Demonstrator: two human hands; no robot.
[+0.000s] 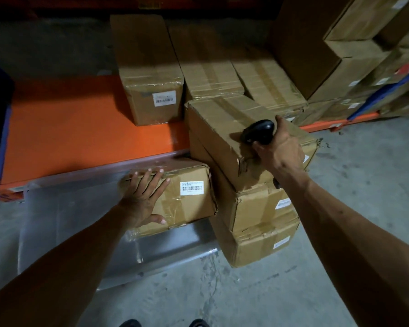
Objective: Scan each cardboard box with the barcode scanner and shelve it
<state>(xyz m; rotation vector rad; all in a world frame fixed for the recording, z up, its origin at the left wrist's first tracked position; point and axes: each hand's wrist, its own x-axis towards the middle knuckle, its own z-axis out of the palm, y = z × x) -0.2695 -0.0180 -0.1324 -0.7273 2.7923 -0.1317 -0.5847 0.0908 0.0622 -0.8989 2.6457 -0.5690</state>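
Head view. The left hand [143, 199] lies flat and spread on the near face of a cardboard box [175, 197], fingertips hooked over its top edge and thumb pressed low on the front; the hand is open, gripping nothing. Just right of the fingers, on the same face, sits a white barcode label [191, 188]. This box rests on a clear plastic sheet [64, 223] that covers the concrete floor [340, 208] below and left of the hand.

The right hand [278, 149] is closed around a black barcode scanner [259, 132], whose head points left, away from the palm. Hand and scanner rest on the top carton [222, 135] of a three-high stack [257, 208]; that carton sits tilted and skewed over the two beneath. The stack touches the right side of the left-hand box.

Beyond both hands runs an orange shelf deck [69, 128]. Directly beyond the left hand it is bare; further right a labelled shelved box [149, 79] stands on it, with a row of taped cartons [234, 72] behind the stack. Taller piled boxes [352, 55] fill the space beyond and right of the right hand. The stack blocks the shelf edge ahead of the scanner.
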